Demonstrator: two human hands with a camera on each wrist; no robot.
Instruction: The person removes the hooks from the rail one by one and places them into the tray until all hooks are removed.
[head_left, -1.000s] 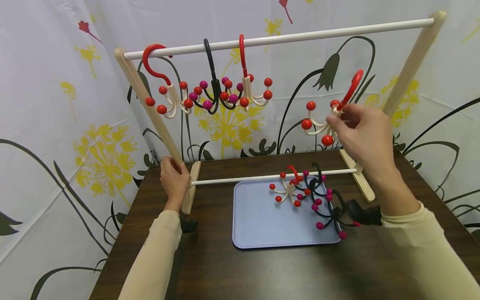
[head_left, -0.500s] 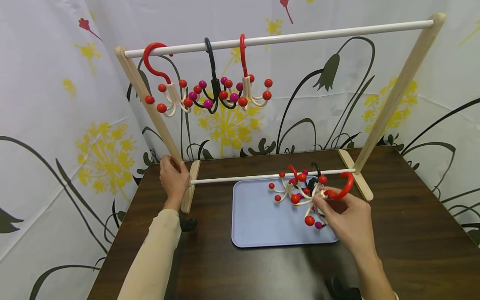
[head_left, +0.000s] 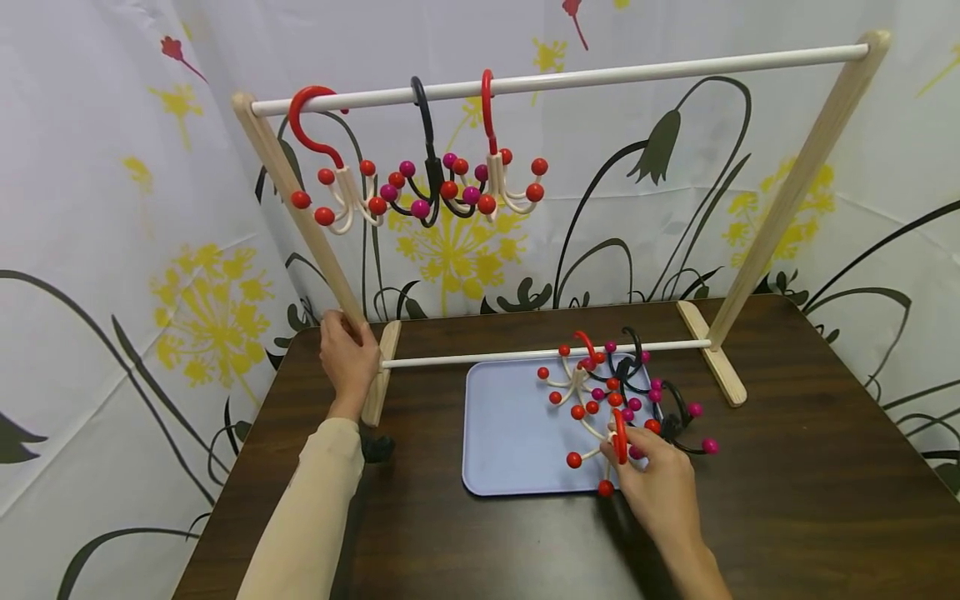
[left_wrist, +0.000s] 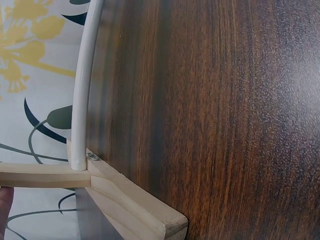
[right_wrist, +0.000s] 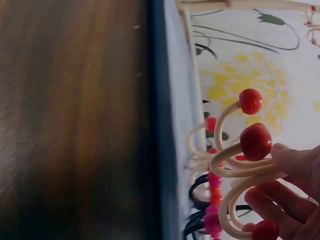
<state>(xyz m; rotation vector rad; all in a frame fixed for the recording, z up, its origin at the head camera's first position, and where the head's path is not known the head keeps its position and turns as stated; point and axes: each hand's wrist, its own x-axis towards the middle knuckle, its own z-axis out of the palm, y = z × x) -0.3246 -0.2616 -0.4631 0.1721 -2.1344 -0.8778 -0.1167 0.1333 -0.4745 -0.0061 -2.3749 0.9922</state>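
Head view: you have the tabletop (head_left: 450, 542) low, the rack (head_left: 675, 70) above, the tray (head_left: 517, 442) lower centre. Your left hand (head_left: 350, 358) grips the rack's left post; lower right, your right hand's (head_left: 660, 479) fingers pinch a red-hooked hanger (head_left: 620, 437). Its prongs could snag the crowded black hanger (head_left: 671, 427) beside it.

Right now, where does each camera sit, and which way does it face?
Head: worn on the person's head, facing forward and down at the rack, tray and table; left hand, left sleeve and right hand show.
Left wrist: on that wrist, facing the rack's wooden foot and the table; a sliver of the left hand shows at the left edge.
Right wrist: on that wrist, facing the held hanger; the right hand's fingers show.
Shared: head and right wrist both show that hanger.
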